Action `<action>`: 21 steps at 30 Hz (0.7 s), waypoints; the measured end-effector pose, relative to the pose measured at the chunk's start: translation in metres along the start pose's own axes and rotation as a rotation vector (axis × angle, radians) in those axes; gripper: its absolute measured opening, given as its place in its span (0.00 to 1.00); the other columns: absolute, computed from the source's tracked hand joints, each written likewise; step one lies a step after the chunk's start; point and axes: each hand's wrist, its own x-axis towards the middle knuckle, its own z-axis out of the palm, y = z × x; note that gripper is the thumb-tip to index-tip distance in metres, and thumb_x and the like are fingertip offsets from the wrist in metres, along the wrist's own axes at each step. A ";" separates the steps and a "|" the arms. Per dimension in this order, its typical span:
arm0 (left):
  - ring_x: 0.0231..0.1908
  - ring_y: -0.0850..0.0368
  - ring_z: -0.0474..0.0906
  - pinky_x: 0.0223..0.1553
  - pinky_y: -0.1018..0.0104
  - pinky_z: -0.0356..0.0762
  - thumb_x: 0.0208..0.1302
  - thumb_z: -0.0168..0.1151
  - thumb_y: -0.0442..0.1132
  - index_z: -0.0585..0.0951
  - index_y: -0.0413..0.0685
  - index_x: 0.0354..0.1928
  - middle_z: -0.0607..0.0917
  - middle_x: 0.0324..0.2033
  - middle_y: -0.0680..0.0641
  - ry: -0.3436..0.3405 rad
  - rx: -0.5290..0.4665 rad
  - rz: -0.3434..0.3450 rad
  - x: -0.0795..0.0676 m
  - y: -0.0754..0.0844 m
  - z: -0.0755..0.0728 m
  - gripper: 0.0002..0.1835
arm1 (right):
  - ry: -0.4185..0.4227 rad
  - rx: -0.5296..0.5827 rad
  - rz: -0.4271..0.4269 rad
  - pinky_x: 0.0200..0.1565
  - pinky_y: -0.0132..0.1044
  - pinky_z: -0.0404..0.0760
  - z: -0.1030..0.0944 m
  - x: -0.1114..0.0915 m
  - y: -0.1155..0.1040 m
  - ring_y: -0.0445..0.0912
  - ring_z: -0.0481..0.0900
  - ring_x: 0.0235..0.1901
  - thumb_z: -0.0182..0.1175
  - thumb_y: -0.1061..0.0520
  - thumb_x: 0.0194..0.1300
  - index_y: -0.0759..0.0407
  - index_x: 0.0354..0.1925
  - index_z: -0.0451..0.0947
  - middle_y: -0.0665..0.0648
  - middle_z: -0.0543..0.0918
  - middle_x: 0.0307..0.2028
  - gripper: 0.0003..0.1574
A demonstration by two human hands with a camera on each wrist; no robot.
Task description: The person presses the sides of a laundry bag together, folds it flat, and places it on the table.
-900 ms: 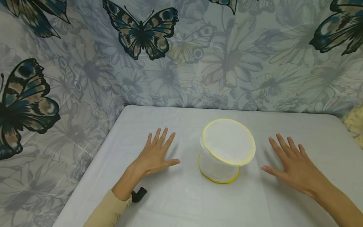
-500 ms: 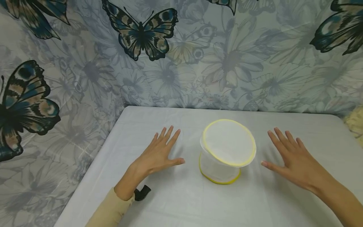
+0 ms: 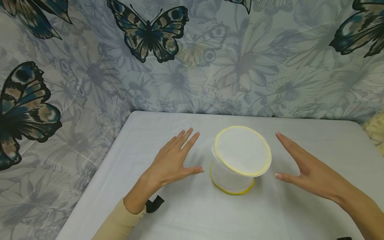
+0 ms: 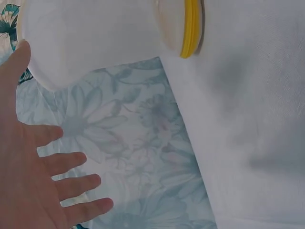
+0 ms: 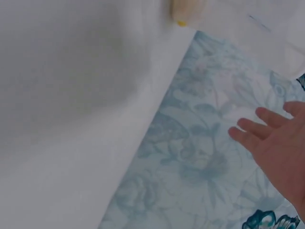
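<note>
standing upright on the bench [image 3: 186,216]: white yellow-rimmed drum [image 3: 240,158], axis roughly vertical, between left hand [image 3: 171,164] and right hand [image 3: 313,174]. fingers of both extended and spread from thumbs, holding nothing. gaps similar; nearer hand unclear.

A white-covered table [image 3: 192,216] spreads from the centre of the head view down to 6 o'clock. Behind it, a grey-blue floral wall covering [image 3: 240,73] fills 12 o'clock and continues down the 9 o'clock side, bearing dark printed butterflies [image 3: 148,33] at 9, 10, 11, 1 and 2 o'clock. A pale yellow ruffled shape [image 3: 375,131] is cut off at 3 o'clock. Soft light casts blurred shadows [image 3: 303,208] towards 5 o'clock
</note>
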 end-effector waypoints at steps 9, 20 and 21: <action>0.70 0.48 0.63 0.63 0.48 0.71 0.59 0.56 0.74 0.52 0.54 0.79 0.60 0.75 0.47 0.193 -0.051 0.125 0.008 0.005 0.001 0.54 | 0.030 0.020 -0.094 0.59 0.13 0.54 -0.001 0.010 -0.010 0.29 0.54 0.70 0.77 0.55 0.54 0.42 0.80 0.43 0.48 0.54 0.77 0.69; 0.65 0.56 0.70 0.62 0.61 0.73 0.53 0.73 0.63 0.68 0.51 0.72 0.72 0.67 0.50 0.318 -0.315 0.191 0.019 0.026 0.004 0.47 | -0.007 0.277 -0.239 0.59 0.22 0.71 0.002 0.024 -0.011 0.33 0.63 0.68 0.74 0.71 0.51 0.55 0.78 0.49 0.56 0.57 0.76 0.65; 0.65 0.56 0.70 0.63 0.63 0.72 0.53 0.73 0.62 0.69 0.50 0.71 0.73 0.66 0.50 0.323 -0.324 0.191 0.020 0.028 0.005 0.47 | -0.008 0.285 -0.232 0.59 0.22 0.71 0.003 0.024 -0.011 0.33 0.63 0.67 0.74 0.71 0.51 0.55 0.78 0.50 0.55 0.57 0.76 0.65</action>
